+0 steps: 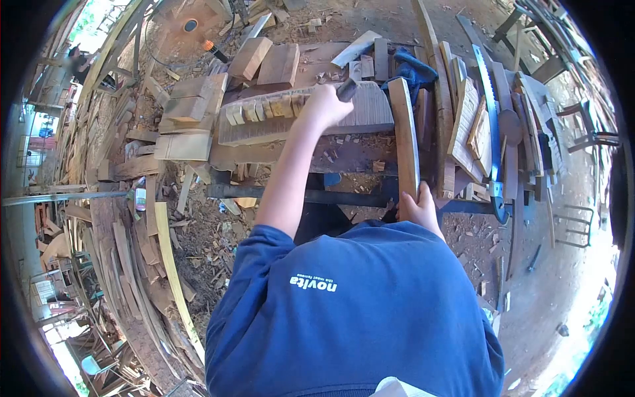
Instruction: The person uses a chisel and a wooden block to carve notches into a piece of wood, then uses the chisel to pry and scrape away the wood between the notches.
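My left hand (324, 106) is closed around a dark, short tool (346, 90), above a thick wooden beam (264, 132). A row of several small wood blocks (268, 108) stands on that beam, just left of the hand. My right hand (419, 206) grips the near end of a long wooden board (404, 135), thumb and fingers on its side. The board's far end rests by the right end of the beam. What the tool's working end looks like cannot be made out.
A blue cloth (413, 69) lies behind the board. To the right are stacked planks and a saw with a blue blade (489, 99). Wood blocks (279, 65) lie at the back. An orange-tipped tool (215, 50) is at the far left. Wood scraps cover the ground.
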A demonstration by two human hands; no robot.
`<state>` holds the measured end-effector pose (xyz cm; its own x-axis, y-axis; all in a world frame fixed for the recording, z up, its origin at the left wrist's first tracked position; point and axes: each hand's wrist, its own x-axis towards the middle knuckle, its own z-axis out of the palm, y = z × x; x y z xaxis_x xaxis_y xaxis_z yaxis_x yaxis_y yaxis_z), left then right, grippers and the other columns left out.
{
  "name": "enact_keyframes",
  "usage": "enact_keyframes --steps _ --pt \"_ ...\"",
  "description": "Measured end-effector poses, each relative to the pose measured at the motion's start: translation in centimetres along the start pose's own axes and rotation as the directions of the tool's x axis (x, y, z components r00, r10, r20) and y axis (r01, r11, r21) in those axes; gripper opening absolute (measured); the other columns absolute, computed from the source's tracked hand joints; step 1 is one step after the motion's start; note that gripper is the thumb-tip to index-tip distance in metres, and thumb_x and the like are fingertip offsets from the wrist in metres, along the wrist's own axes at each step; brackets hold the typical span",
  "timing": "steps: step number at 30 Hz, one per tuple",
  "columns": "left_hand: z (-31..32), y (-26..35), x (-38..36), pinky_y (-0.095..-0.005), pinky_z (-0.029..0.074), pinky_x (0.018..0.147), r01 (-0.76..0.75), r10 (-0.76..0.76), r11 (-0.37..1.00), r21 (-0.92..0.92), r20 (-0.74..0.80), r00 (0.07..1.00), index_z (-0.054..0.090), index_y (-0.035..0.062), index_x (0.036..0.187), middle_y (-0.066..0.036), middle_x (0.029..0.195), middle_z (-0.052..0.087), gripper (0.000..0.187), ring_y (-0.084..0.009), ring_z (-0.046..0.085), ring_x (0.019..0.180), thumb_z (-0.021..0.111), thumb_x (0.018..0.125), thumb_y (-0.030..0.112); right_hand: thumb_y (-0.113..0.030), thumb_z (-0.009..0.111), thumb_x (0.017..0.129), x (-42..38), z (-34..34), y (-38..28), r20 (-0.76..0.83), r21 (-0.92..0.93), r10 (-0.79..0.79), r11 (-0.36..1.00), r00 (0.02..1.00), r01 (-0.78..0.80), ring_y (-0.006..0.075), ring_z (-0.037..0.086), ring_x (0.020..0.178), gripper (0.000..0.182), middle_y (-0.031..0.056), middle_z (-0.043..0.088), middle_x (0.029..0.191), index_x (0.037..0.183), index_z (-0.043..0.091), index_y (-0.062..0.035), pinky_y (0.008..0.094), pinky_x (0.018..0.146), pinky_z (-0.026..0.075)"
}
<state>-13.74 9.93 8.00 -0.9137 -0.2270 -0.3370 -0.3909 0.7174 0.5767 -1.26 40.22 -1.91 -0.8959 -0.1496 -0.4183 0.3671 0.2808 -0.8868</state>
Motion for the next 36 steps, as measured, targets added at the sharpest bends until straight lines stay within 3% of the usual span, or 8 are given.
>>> enact_keyframes --steps 2,5,9,12,14,24,31,36 --pt "-1.0 0.3 1.0 -0.0325 0.053 0.061 -0.027 0.029 0.999 -0.03 0.059 0.998 0.067 -0.0018 0.098 -0.01 0.068 0.068 0.036 -0.0166 0.067 0.062 0.068 0.08 0.03 -0.016 0.064 0.092 -0.1 -0.1 -0.2 0.003 -0.005 0.005 1.0 1.0 -0.005 0.0208 0.064 0.071 0.034 0.0144 0.065 0.084 0.116 0.049 0.0034 0.0367 0.06 0.051" --pt "-1.5 -0.9 2.6 -0.0278 0.048 0.051 -0.035 0.073 0.893 -0.449 0.068 0.995 0.066 -0.0024 0.1 -0.006 0.073 0.067 0.026 -0.0115 0.062 0.057 0.068 0.084 0.017 -0.016 0.064 0.093 -0.8 -0.4 -1.7 0.017 -0.003 0.047 0.999 0.999 -0.047 0.0207 0.064 0.069 0.033 0.0133 0.064 0.082 0.115 0.049 0.0033 0.0364 0.059 0.051" --pt "-2.2 -3.0 3.1 -0.0274 0.048 0.051 -0.052 0.029 0.763 -0.644 -0.047 0.998 0.065 -0.0021 0.101 -0.006 0.076 0.068 0.023 -0.0108 0.06 0.057 0.069 0.086 0.015 -0.018 0.063 0.094 -1.0 -0.8 -2.2 0.019 -0.01 0.076 0.997 0.997 -0.075 0.02 0.064 0.065 0.032 0.0134 0.063 0.079 0.113 0.049 0.0029 0.0367 0.056 0.051" --pt "-3.4 -3.8 2.7 -0.031 0.05 0.054 0.015 -0.096 0.925 -0.379 -0.197 0.976 0.065 -0.0014 0.099 -0.009 0.076 0.068 0.035 -0.0136 0.062 0.058 0.076 0.086 0.029 -0.015 0.063 0.098 -0.6 -0.9 -1.2 0.036 -0.08 0.047 0.996 0.998 -0.044 0.0174 0.064 0.061 0.032 0.0111 0.064 0.081 0.12 0.047 0.0013 0.0327 0.053 0.052" --pt "-3.5 -5.2 3.3 -0.0349 0.053 0.061 0.037 0.012 0.985 0.169 -0.277 0.961 0.065 -0.0017 0.098 -0.012 0.077 0.069 0.051 -0.0195 0.067 0.061 0.079 0.083 0.045 -0.015 0.063 0.098 -0.4 -0.6 -0.8 0.021 -0.119 -0.024 0.992 1.0 0.026 0.0175 0.064 0.062 0.034 0.0113 0.064 0.081 0.121 0.046 0.0022 0.0327 0.053 0.053" --pt "-2.5 -4.6 0.9 -0.0464 0.056 0.083 0.075 -0.008 0.979 0.191 -0.33 0.944 0.068 0.0037 0.11 -0.021 0.099 0.073 0.058 -0.0373 0.071 0.097 0.075 0.083 0.055 -0.017 0.064 0.093 -0.5 -0.2 -2.0 0.014 -0.01 0.112 0.994 0.994 -0.112 0.0213 0.065 0.065 0.042 0.0166 0.065 0.085 0.123 0.046 0.0067 0.0358 0.054 0.051" --pt "-1.1 -5.1 -1.3 -0.0429 0.053 0.094 -0.084 0.166 0.97 0.229 -0.37 0.914 0.067 0.0043 0.124 -0.024 0.116 0.07 0.065 -0.0352 0.067 0.111 0.072 0.086 0.056 -0.015 0.062 0.095 0.0 0.1 -2.0 0.06 0.041 0.107 0.993 0.992 -0.11 0.0182 0.062 0.06 0.043 0.0118 0.062 0.078 0.128 0.043 0.0039 0.0341 0.05 0.049" --pt "-2.3 -6.1 -2.3 -0.0422 0.05 0.1 -0.159 0.194 0.97 0.183 -0.194 0.961 0.065 0.0046 0.129 -0.021 0.122 0.069 0.07 -0.0354 0.064 0.117 0.072 0.085 0.058 -0.015 0.062 0.095 -0.5 0.0 -2.8 0.023 0.016 0.115 0.993 0.993 -0.116 0.0187 0.062 0.059 0.046 0.0118 0.062 0.078 0.131 0.041 0.0043 0.034 0.049 0.049"
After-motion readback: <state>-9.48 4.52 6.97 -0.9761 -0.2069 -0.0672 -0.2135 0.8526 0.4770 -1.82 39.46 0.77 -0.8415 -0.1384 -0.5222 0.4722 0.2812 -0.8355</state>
